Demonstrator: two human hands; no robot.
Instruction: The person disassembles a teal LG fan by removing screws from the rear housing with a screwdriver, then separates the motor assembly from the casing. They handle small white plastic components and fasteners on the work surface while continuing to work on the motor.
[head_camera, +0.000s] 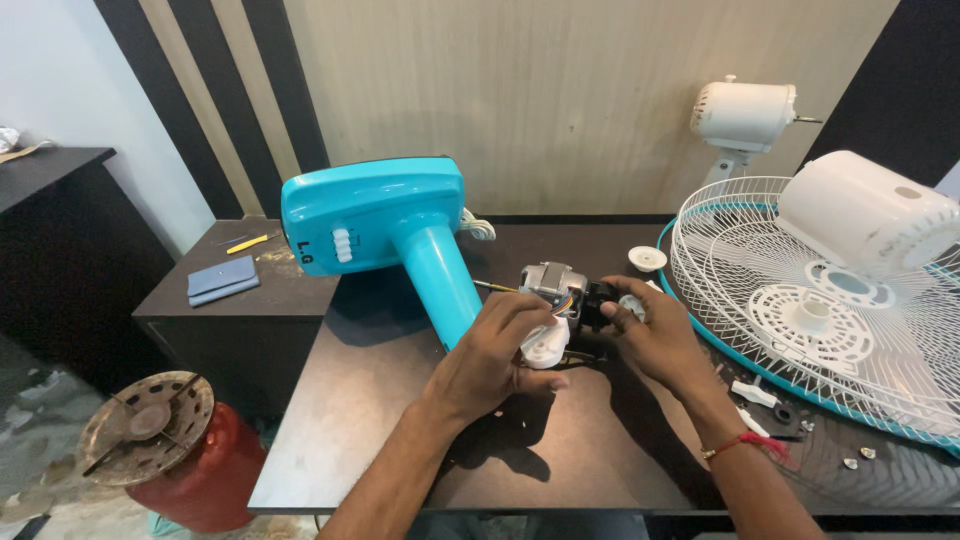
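One fan motor (556, 285) at mid-desk (380, 400) beside one turquoise fan stand (385, 225), left hand (490, 355) curled around its white housing, right hand (650, 335) gripping its black end, one white wire guard (800, 290), two white motor covers (865, 215), one white cap (647, 258)

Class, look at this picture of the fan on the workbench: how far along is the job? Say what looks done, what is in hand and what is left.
Done: the white wire guard and white motor cover lie off to the side, and the bare motor is exposed on the turquoise fan stand. In hand: the left hand and right hand both grip parts at the motor. Left: loose screws and small white parts remain unfitted on the dark table.
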